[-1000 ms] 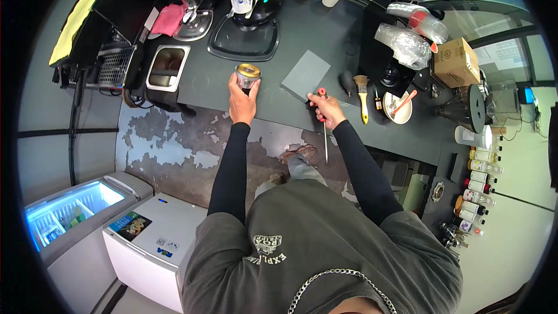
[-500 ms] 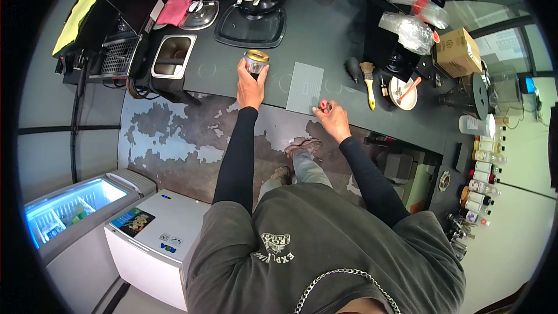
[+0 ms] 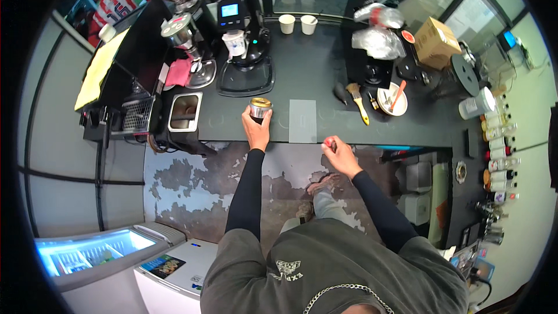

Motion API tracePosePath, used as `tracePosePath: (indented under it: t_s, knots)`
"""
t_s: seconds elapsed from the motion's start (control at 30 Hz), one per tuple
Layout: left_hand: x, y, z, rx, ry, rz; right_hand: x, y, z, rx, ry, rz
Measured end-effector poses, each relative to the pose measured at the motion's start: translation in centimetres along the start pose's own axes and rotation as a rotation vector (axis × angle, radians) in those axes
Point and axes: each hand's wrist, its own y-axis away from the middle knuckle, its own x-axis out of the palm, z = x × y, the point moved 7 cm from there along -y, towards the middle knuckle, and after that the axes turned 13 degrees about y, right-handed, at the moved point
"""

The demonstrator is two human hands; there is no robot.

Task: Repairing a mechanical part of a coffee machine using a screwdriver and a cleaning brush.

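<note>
Right hand [image 3: 343, 156] just off the counter [image 3: 418, 131] edge, fingers closed around a red-handled tool [image 3: 329, 141]; red end points up and away from the wearer, shaft hidden, so full long axis can't be told. Left hand [image 3: 256, 131] wrapped around a can [image 3: 261, 109], over the counter's front edge; long axis roughly upright, gold top facing up. Can't tell if its base touches the counter. Gray sheet [image 3: 303, 121] flat between the hands, long axis running away from the wearer, near end at the edge. Farther: brush [image 3: 358, 104], bowl [image 3: 401, 109], then two cups [image 3: 286, 24]. Versus a second ago: sheet was slanted, farther in, right hand at its corner, tool shaft visible. Left grip on can unchanged.
</note>
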Motion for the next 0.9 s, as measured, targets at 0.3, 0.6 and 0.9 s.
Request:
tracePosePath:
  t_s: [0.3,0.6,0.9]
  knots:
    - [8.5,2.8,-4.3,-0.186,0.350,0.398,-11.1,5.1,-4.1,0.089,0.041,-0.219]
    - [7.4,2.4,-4.2,-0.156,-0.026,0.617,-14.3,3.5,-7.1,0.581,-1.019,0.012]
    - [9.2,0.2,-4.8,0.012,-0.072,0.725,-11.2,-0.9,-1.4,0.600,-0.806,0.542]
